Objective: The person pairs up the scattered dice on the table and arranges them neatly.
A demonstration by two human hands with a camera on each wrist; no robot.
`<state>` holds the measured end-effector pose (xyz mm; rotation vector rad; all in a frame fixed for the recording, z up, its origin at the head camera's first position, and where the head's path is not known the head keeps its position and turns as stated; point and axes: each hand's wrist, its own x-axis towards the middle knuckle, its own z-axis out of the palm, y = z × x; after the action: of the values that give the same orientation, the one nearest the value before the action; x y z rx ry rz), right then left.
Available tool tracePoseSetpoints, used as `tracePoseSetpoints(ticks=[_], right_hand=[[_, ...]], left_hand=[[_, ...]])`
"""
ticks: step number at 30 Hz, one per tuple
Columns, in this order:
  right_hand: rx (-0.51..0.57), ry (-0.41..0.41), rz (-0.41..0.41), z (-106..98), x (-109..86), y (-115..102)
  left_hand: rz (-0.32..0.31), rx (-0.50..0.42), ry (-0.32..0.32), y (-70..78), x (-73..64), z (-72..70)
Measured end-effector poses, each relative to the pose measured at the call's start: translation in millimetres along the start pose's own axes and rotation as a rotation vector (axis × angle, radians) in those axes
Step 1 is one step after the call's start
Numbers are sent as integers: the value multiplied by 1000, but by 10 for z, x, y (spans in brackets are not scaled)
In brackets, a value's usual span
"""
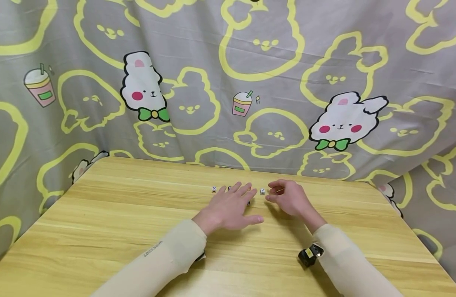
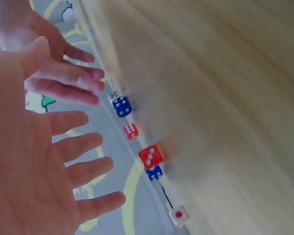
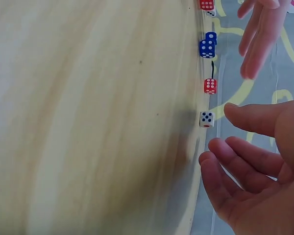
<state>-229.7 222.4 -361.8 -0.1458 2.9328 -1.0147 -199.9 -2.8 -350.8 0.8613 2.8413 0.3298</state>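
Observation:
Several small dice stand on the wooden table. My left hand (image 1: 233, 208), fingers spread and empty, reaches over the middle of the group and partly hides it in the head view. A white die (image 1: 214, 189) lies to its left. A red die (image 2: 151, 156) and a blue die (image 2: 122, 106) appear in the left wrist view, beyond that hand's fingertips. My right hand (image 1: 289, 198) is beside another white die (image 1: 262, 192), its fingers loosely bent with nothing between them. In the right wrist view, a gap separates its thumb from this die.
The wooden table (image 1: 112, 206) ends at a grey curtain (image 1: 198, 49) with yellow outlines and rabbits, which hangs behind and at both sides. A small black device (image 1: 307, 256) is strapped at the right wrist.

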Motion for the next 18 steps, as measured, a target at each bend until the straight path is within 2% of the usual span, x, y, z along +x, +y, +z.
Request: tracePoseSetpoints(ticks=[9, 18], right_hand=[[29, -5, 8, 43, 136, -8], [12, -13, 24, 82, 204, -6]], left_hand=[[9, 13, -55, 102, 116, 25], [4, -21, -95, 97, 219, 27]])
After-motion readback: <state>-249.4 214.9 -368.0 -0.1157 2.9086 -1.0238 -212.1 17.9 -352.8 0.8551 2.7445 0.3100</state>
